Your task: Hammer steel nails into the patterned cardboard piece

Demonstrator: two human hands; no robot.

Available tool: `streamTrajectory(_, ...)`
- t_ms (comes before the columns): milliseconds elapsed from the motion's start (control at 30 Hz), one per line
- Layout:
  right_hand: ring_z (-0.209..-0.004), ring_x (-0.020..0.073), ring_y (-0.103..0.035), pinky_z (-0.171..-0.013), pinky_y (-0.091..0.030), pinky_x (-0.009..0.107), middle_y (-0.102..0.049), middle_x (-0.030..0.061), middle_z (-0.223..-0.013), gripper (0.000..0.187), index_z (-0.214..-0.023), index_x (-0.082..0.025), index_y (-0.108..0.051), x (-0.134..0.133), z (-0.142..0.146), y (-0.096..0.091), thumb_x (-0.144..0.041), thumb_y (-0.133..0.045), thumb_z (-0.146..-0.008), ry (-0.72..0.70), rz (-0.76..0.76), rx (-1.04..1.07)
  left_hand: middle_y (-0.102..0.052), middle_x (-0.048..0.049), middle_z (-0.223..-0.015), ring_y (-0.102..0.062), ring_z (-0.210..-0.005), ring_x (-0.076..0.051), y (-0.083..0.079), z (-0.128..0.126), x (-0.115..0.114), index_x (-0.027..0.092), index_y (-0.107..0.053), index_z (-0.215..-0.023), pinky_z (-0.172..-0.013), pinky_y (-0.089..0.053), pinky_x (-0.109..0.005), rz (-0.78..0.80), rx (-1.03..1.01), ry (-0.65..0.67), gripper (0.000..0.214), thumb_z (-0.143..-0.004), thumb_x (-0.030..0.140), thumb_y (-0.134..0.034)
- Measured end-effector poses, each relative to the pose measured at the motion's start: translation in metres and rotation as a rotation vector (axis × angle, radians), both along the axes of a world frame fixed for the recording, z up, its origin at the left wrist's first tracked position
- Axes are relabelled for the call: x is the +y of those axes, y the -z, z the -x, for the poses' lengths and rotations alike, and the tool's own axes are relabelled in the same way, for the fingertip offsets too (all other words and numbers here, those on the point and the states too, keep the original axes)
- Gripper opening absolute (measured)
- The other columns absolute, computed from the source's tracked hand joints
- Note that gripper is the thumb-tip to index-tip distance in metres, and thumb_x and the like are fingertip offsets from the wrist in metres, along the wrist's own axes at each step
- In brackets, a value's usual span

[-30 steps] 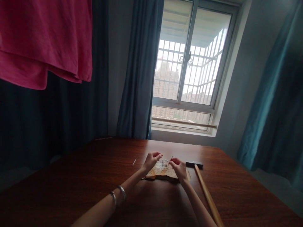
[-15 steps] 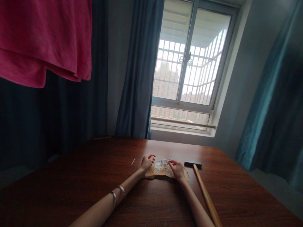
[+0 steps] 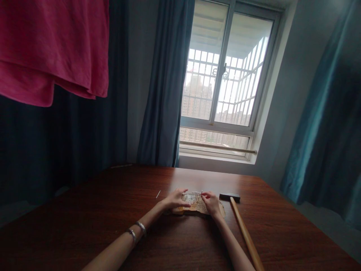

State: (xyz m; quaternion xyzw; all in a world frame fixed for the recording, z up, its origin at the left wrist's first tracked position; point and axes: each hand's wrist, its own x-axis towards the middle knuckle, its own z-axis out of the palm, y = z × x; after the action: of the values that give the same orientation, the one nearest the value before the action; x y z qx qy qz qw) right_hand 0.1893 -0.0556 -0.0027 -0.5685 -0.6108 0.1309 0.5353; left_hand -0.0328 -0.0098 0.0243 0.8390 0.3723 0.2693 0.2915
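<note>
A pale wooden board [image 3: 199,207] with an uneven edge and many small dark holes lies on the table. A row of several thin nails [image 3: 194,195] stands upright in it. My right hand [image 3: 210,202] is closed in a pinch on a nail [image 3: 201,192] at the right end of that row. Over the board's left end is my left hand [image 3: 175,198], open, thumb and fingers apart, holding nothing. Whether it touches the board I cannot tell.
A hammer [image 3: 244,229] with a dark head and wooden handle lies to the right on the brown table [image 3: 118,210]. A thin, light-coloured nail-like piece [image 3: 158,194] lies left of the board. A pink cloth [image 3: 56,52] hangs at upper left.
My left hand has spread its thumb and fingers and shifted slightly over the board's left end. My right hand keeps its pinch at nearly the same spot.
</note>
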Motion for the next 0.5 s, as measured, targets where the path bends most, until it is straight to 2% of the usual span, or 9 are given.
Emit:
streamTrajectory(133,-0.059,0.0173,-0.061,-0.059,-0.049,0.028,-0.069,0.0053,-0.073,0.022,-0.071,-0.021,-0.073,0.000,0.001,0.000,-0.038,-0.058,-0.069,-0.010,0.008,0.005,-0.054,-0.0136,-0.121,-0.050,-0.109,-0.028,0.003,-0.001,-0.003,0.016,-0.052,-0.122,-0.092,-0.038,-0.032,0.034,-0.012,0.006,0.087,-0.046,0.050,-0.076)
streamTrajectory(267,-0.058,0.0169,-0.060,-0.059,-0.048,0.027,-0.068,0.0045,-0.070,0.022,-0.071,-0.021,-0.073,0.001,0.003,0.001,-0.037,-0.059,-0.068,-0.011,0.006,-0.002,-0.056,-0.0134,-0.118,-0.049,-0.110,-0.028,0.001,-0.009,-0.002,0.017,-0.053,-0.120,-0.094,-0.037,-0.035,-0.034,-0.081,-0.046,0.082,-0.047,0.047,-0.077)
streamTrajectory(367,-0.058,0.0170,-0.060,-0.059,-0.048,0.027,-0.068,0.0043,-0.069,0.022,-0.071,-0.021,-0.073,0.001,0.003,0.003,-0.037,-0.058,-0.068,-0.012,0.003,-0.011,-0.058,-0.0122,-0.114,-0.050,-0.109,-0.027,-0.001,-0.020,-0.001,0.018,-0.053,-0.120,-0.095,-0.036,-0.035,-0.108,-0.150,-0.063,0.077,-0.053,0.046,-0.075)
streamTrajectory(500,-0.059,0.0171,-0.060,-0.060,-0.048,0.027,-0.067,0.0044,-0.072,0.022,-0.072,-0.021,-0.072,0.000,0.003,0.005,-0.036,-0.055,-0.071,-0.021,0.002,-0.027,-0.061,-0.0086,-0.107,-0.056,-0.100,-0.023,-0.002,-0.038,-0.001,0.019,-0.053,-0.119,-0.089,-0.041,-0.032,-0.094,-0.206,-0.017,0.066,-0.060,0.044,-0.071)
